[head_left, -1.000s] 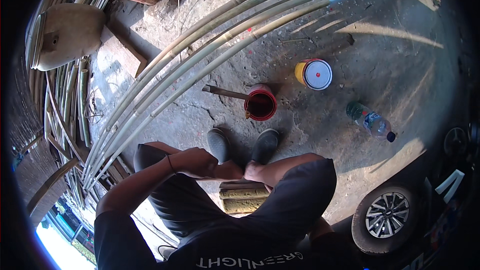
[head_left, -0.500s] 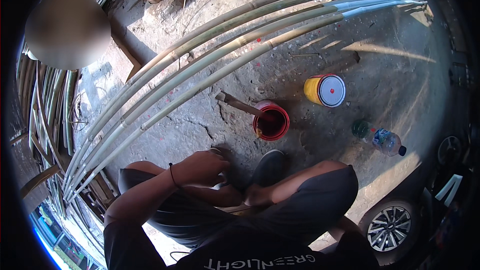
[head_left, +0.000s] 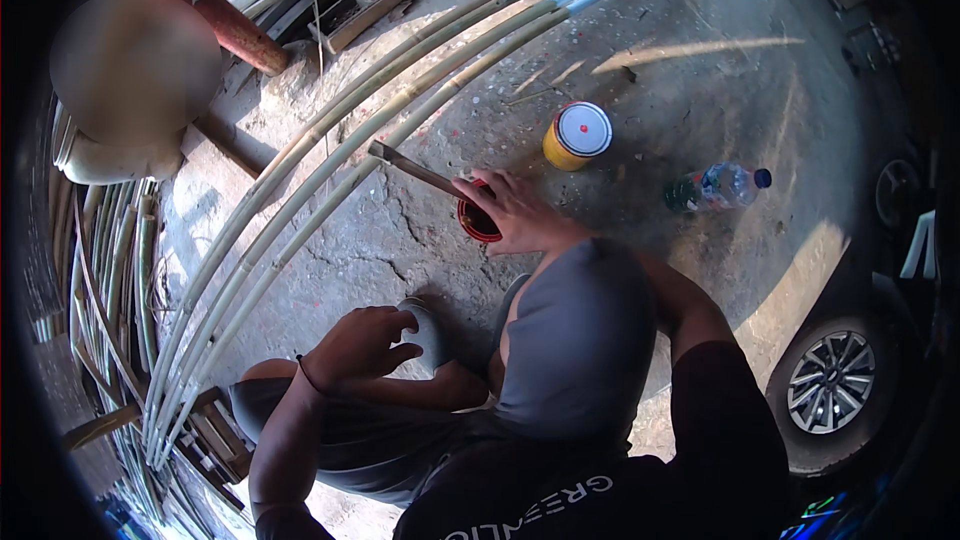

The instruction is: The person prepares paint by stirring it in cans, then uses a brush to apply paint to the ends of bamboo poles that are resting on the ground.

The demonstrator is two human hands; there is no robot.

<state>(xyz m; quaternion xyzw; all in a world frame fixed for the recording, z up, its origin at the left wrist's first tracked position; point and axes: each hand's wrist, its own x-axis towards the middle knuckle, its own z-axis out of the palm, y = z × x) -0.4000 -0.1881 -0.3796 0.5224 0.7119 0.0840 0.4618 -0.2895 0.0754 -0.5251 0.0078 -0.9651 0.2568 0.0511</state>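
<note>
My right hand [head_left: 522,212] is wrapped over the right side of a small red paint can [head_left: 482,237], its fingers across the rim. A flat wooden stick [head_left: 425,173] leans out of the can toward the left, passing by my fingertips. What its lower end looks like is hidden in the dark can. My left hand [head_left: 368,342] hovers over my folded leg with loosely bent fingers, thumb and forefinger apart, and nothing in it. Several long bamboo poles [head_left: 405,92], light blue at their far ends, curve across the ground beyond the can.
A yellow can [head_left: 568,153] with a white lid stands behind the red can. On the right lies a plastic bottle [head_left: 715,188], near a car wheel [head_left: 830,383]. More bamboo [head_left: 112,250] is piled at the left, near a red post [head_left: 235,32].
My right hand has come into view and taken hold of the red can. My left hand has lowered slightly and its fingers have spread. The whole view has shifted.
</note>
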